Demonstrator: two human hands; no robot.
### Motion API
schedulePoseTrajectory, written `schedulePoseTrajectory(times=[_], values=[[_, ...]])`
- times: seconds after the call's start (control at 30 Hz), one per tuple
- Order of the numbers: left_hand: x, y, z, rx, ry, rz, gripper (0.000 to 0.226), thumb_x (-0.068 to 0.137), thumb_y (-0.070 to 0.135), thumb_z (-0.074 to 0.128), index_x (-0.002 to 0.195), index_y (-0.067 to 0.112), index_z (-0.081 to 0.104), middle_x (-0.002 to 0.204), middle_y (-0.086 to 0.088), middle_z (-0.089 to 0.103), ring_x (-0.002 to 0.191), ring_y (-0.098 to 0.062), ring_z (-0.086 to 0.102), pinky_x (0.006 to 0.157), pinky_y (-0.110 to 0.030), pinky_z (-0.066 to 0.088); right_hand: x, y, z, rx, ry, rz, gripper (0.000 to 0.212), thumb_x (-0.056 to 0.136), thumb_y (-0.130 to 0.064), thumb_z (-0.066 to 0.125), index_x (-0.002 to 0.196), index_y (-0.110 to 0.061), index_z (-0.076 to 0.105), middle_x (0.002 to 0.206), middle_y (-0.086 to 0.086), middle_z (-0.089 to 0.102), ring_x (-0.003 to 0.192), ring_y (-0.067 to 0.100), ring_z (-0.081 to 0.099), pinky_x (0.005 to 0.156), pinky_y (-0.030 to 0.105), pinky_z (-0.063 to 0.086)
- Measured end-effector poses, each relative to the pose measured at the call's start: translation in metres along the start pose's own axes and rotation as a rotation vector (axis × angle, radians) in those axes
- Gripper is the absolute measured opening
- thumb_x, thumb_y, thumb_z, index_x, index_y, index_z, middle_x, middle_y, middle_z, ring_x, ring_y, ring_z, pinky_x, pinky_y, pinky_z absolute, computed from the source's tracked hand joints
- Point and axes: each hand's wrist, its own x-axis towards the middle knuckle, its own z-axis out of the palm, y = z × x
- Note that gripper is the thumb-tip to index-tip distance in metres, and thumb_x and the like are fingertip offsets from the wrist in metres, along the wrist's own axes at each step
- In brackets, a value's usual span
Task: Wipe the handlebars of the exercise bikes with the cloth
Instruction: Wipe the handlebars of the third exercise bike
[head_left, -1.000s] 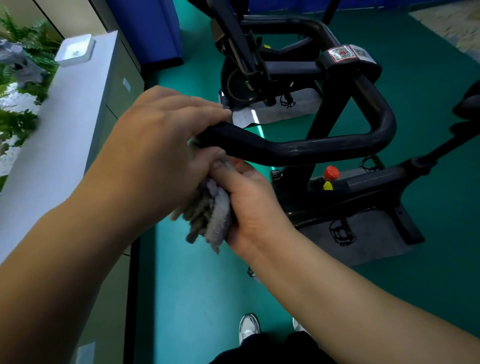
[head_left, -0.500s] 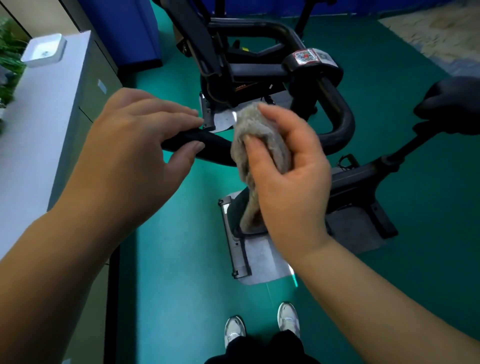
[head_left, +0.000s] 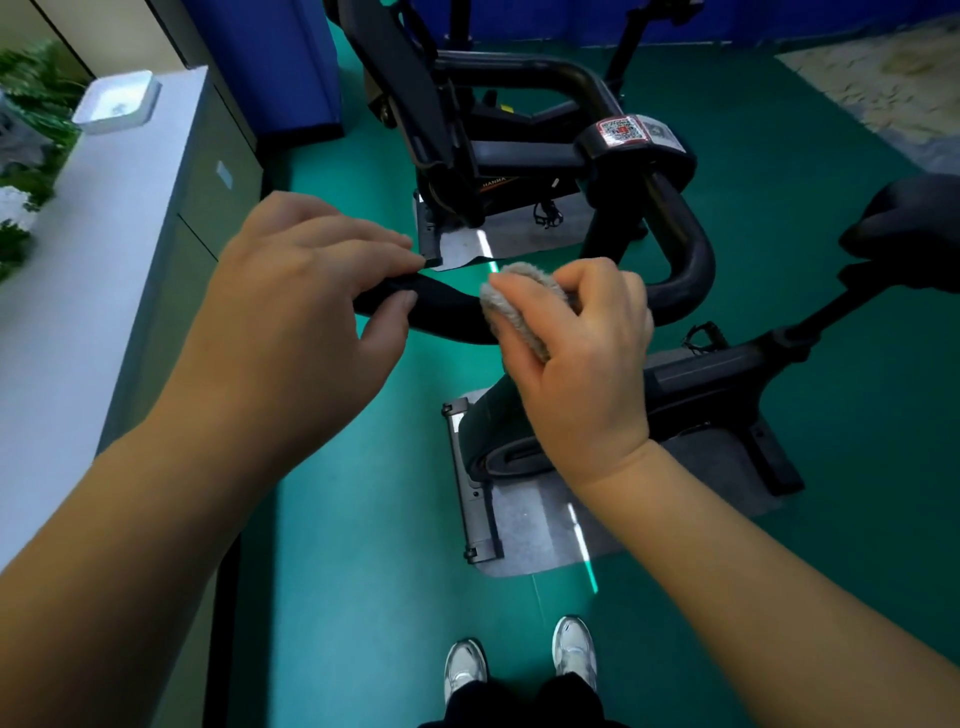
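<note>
Grey fluffy cloth (head_left: 519, 306) pressed onto black handlebar (head_left: 447, 309) of nearer exercise bike (head_left: 696, 384).

Held in right hand (head_left: 582, 364), fingers (head_left: 597, 283) curled over the cloth and clamping it around the bar, just right of the bar's free end. Left hand (head_left: 306, 317) at that free end, thumb below and fingertips above, pinching the tip lightly. Bar curving away right into a loop toward a stem topped with a QR sticker (head_left: 623, 129). Second bike (head_left: 467, 156) beyond, on a grey mat. Green floor (head_left: 363, 571) underneath, white shoes (head_left: 519, 665) at bottom edge. Pale cabinet (head_left: 104, 291) along the left, small white tray (head_left: 117, 101) on top.
</note>
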Motion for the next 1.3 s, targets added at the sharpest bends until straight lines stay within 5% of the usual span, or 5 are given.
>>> schedulePoseTrajectory(times=[0.33, 0.47, 0.63, 0.9, 1.3], values=[[0.002, 0.009, 0.007, 0.017, -0.012, -0.037, 0.027, 0.085, 0.021, 0.056, 0.104, 0.012, 0.073, 0.103, -0.001, 0.071, 0.098, -0.030, 0.055, 0.086, -0.023, 0.032, 0.018, 0.085, -0.037, -0.067, 0.018, 0.174, 0.020, 0.092, -0.032, 0.059, 0.097, -0.020, 0.073, 0.090, 0.007, 0.049, 0.088, 0.024, 0.040, 0.077, 0.034, 0.037], [0.002, 0.012, 0.010, 0.016, 0.010, -0.060, 0.027, 0.085, 0.020, 0.056, 0.103, 0.011, 0.073, 0.102, -0.003, 0.071, 0.097, -0.030, 0.055, 0.088, -0.023, 0.032, 0.021, 0.098, -0.044, 0.028, -0.008, 0.260, 0.022, 0.092, -0.028, 0.055, 0.105, -0.019, 0.072, 0.092, -0.002, 0.043, 0.092, 0.027, 0.049, 0.079, 0.014, 0.031], [-0.008, 0.017, 0.016, 0.009, 0.124, -0.055, 0.022, 0.088, 0.018, 0.059, 0.104, 0.011, 0.073, 0.111, -0.004, 0.068, 0.102, -0.033, 0.054, 0.096, -0.027, 0.033, -0.001, 0.071, -0.060, 0.333, 0.015, 0.280, 0.023, 0.095, -0.016, 0.055, 0.114, -0.014, 0.067, 0.098, -0.004, 0.045, 0.088, -0.004, 0.050, 0.085, 0.008, 0.039], [-0.064, 0.034, 0.031, 0.041, 0.327, -0.158, 0.023, 0.084, 0.008, 0.062, 0.105, 0.007, 0.071, 0.117, -0.015, 0.060, 0.102, -0.040, 0.055, 0.100, -0.029, 0.030, -0.048, 0.040, -0.046, 0.611, -0.352, 0.273, 0.027, 0.090, -0.029, 0.054, 0.112, -0.021, 0.069, 0.099, 0.004, 0.054, 0.093, 0.006, 0.056, 0.086, 0.014, 0.043], [-0.194, -0.042, 0.082, 0.205, -0.228, -0.518, 0.032, 0.074, 0.019, 0.072, 0.105, 0.013, 0.069, 0.106, -0.004, 0.066, 0.093, -0.031, 0.059, 0.080, -0.040, 0.048, -0.058, -0.016, 0.064, 0.614, -0.784, 0.357, 0.008, 0.086, -0.026, 0.068, 0.090, -0.032, 0.069, 0.100, -0.003, 0.064, 0.091, 0.005, 0.059, 0.085, 0.010, 0.042]])
